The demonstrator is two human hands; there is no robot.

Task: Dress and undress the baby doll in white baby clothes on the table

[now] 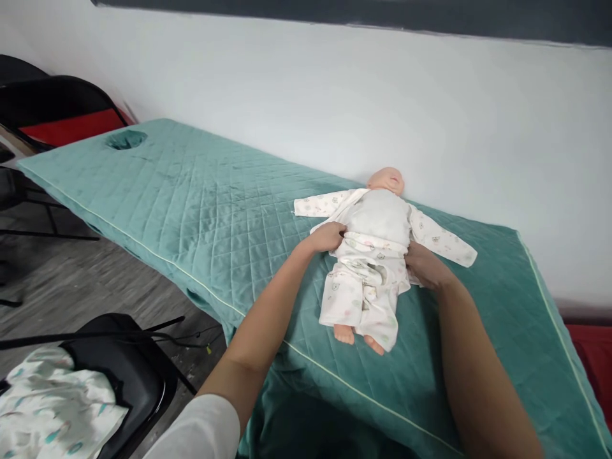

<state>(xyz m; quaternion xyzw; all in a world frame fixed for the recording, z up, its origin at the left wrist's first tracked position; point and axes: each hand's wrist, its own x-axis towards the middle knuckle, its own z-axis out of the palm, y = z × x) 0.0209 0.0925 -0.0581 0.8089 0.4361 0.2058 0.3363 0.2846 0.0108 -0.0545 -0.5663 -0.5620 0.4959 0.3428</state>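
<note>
From where I stand, the green quilted bed (210,191) runs along the wall (287,83), giving more open room to the person's left than right. On it the doll (381,213) lies on its back, long axis running from head near the wall to feet short of the near edge. Its printed trousers (347,290) sit between both hands, about equally near. The left hand (327,236) has fingers curled closed on one side of the waistband (375,241); the right hand (428,264) tucks against the other, and I can't tell whether its fingers pinch cloth.
</note>
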